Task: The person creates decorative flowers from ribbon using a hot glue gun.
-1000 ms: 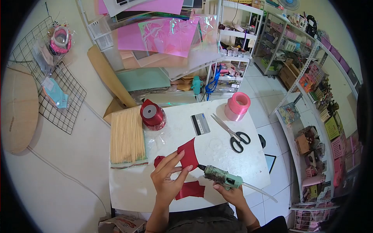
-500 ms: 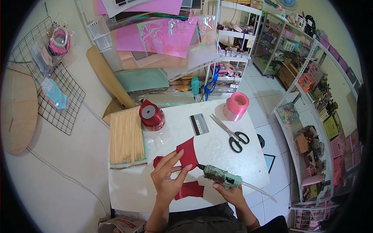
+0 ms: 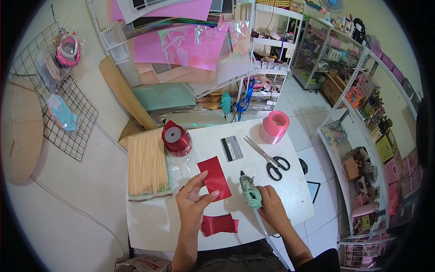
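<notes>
My left hand [image 3: 192, 199] pinches a red ribbon piece [image 3: 215, 176] between thumb and fingers, holding it up over the table. In my right hand [image 3: 273, 207] is a green glue gun [image 3: 250, 192], its dark nozzle pointing away from me and apart from the ribbon. A clear glue stick trails from the back of the gun. On the table below my left hand lies a second red ribbon piece [image 3: 219, 225]. A bit of red is partly hidden behind my left fingers.
On the white table [image 3: 154, 226] are scissors [image 3: 267, 157], a striped card [image 3: 231, 148], a pink ribbon roll [image 3: 274, 127], a dark red ribbon roll [image 3: 176, 139] and a bundle of thin wooden sticks [image 3: 147, 163]. Shelves [image 3: 344, 131] stand at the right.
The glue gun has swung away from the ribbon edge, its nozzle turning from leftward to forward. The held ribbon now lies flatter, with more of its face showing.
</notes>
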`<state>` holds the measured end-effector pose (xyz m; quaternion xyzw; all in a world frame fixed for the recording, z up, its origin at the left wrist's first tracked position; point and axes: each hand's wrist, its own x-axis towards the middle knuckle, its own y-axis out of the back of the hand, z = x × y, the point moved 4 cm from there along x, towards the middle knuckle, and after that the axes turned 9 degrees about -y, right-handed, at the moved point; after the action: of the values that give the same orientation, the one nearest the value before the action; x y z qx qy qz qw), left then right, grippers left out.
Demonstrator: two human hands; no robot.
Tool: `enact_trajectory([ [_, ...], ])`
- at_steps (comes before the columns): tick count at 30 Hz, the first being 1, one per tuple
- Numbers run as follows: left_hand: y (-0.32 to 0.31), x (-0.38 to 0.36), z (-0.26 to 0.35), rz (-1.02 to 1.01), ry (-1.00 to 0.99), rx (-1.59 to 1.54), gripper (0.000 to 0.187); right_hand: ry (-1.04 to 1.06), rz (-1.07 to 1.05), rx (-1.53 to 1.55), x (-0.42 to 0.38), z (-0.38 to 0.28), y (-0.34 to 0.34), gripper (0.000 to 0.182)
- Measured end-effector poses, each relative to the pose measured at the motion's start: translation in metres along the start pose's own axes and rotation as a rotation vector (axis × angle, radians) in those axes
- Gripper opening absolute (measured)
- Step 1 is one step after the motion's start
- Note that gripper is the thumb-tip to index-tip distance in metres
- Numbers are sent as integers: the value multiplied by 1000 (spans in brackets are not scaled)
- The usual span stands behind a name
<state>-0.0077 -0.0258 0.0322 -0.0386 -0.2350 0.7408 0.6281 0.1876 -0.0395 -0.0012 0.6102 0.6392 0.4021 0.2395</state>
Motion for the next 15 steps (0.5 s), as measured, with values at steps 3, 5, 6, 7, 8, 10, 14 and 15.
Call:
enact_trajectory([
  [3, 3, 1, -2, -27, 11, -10, 47, -37, -96, -102, 7, 5, -5, 53],
  [5, 3, 1, 0, -35, 18, -17, 47, 9, -114, -157, 13, 13, -10, 54],
  [6, 3, 1, 0, -42, 30, -21, 46, 30, -122, -192, 16, 15, -11, 53],
  [7, 3, 1, 0, -38, 30, -22, 46, 50, -133, -225, 18, 16, -12, 53],
  [8, 3, 1, 0, -44, 39, -22, 46, 51, -136, -225, 20, 18, -12, 53],
  [10, 3, 1, 1, -49, 51, -21, 46, 68, -154, -246, 23, 19, -12, 51],
  [14, 2, -1, 6, -73, 101, -69, 46, 103, -209, -282, 27, 18, -12, 51],
  [15, 1, -2, 7, -83, 106, -80, 46, 78, -208, -282, 27, 17, -11, 50],
])
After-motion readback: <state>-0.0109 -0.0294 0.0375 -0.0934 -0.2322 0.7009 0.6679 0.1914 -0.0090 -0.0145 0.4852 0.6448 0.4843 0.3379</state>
